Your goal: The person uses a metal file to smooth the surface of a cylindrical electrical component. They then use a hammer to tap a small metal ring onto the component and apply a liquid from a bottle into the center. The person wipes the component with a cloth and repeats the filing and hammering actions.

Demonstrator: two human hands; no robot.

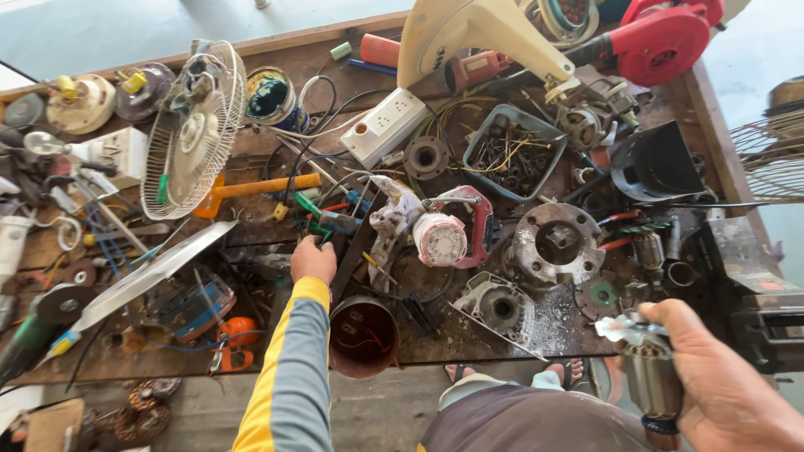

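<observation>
From the head camera, looking straight down on a crowded wooden workbench [251, 159]: the left hand [312, 259], in a grey sleeve with a yellow stripe, is stretched out over the middle of the bench, knuckles up, fingers curled down into a tangle of green-handled tools [322, 219] and wires; whether it actually grips one I cannot tell, the fingertips are hidden. Just below that wrist sits a rusty open can [363, 335] at the bench edge. The right hand [724, 381], low at the right of the view, is wrapped firmly around a motor armature [651, 377], a metal cylinder with a small fan at its top, held off the near right corner of the bench. Out on the bench, a white fan guard [194, 125] stands tilted at left, a white power strip [387, 125] lies near the top, a grey tray of screws [511, 151] beside it, a round metal motor housing [559, 243] at centre right, and a red blower [662, 38] in the far corner.
</observation>
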